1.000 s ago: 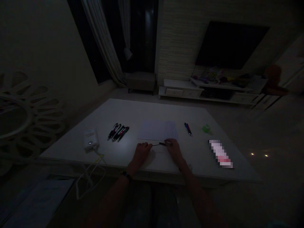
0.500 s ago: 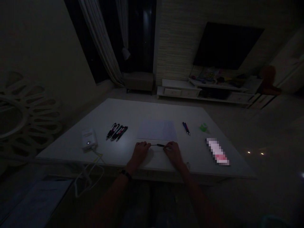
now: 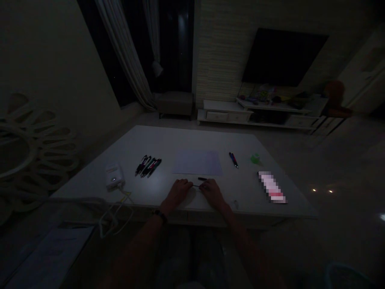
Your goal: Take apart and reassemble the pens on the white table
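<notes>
From where I stood in the dim room, I saw both bare hands low at the centre of the frame, above the near part of the white table (image 3: 192, 135). Between them ran a thin dark rod (image 3: 195, 186), its long axis sideways across the picture. The left hand (image 3: 177, 193) appeared to pinch its left end, and the right hand (image 3: 213, 194) had its fingers drawn together at the other; just how the fingertips closed was too dark to tell.

A short black barrel (image 3: 202, 178) lay just beyond the rod, nearly parallel to it and well nearer the right hand. It sat just above that hand's fingers in the picture, outside the pinch; whether it touched them I couldn't tell. The pale paper (image 3: 197, 162) lay beyond it, near the middle of the frame.

A cluster of pens (image 3: 148, 166) rested left of centre, and a pair of pens (image 3: 234, 160) lay to the right of the paper.
</notes>
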`<state>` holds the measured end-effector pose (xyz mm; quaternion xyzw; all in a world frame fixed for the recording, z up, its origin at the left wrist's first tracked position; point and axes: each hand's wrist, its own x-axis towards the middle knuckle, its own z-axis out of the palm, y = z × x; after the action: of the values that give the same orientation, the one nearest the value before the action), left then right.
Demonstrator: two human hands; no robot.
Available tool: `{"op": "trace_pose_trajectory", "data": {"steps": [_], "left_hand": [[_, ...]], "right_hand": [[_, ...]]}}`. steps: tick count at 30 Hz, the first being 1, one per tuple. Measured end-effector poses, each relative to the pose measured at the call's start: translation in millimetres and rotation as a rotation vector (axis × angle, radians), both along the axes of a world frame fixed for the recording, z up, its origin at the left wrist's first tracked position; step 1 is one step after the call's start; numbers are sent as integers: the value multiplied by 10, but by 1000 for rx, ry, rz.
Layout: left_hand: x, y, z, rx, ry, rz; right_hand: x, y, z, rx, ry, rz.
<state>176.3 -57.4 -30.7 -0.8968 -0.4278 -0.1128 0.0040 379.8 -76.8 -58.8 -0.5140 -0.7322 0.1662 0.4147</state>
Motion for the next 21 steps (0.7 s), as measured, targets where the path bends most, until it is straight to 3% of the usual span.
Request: {"op": "trace_pose_trajectory", "data": {"steps": [8, 15, 21], "left_hand": [[-10, 24, -34, 11, 0, 33], [-13, 18, -97, -8, -176, 13], [57, 36, -201, 3, -211, -104]], "right_hand": [[493, -116, -53, -41, -23, -194], [286, 45, -30, -11, -99, -173], [555, -117, -152, 33, -11, -283]]}}
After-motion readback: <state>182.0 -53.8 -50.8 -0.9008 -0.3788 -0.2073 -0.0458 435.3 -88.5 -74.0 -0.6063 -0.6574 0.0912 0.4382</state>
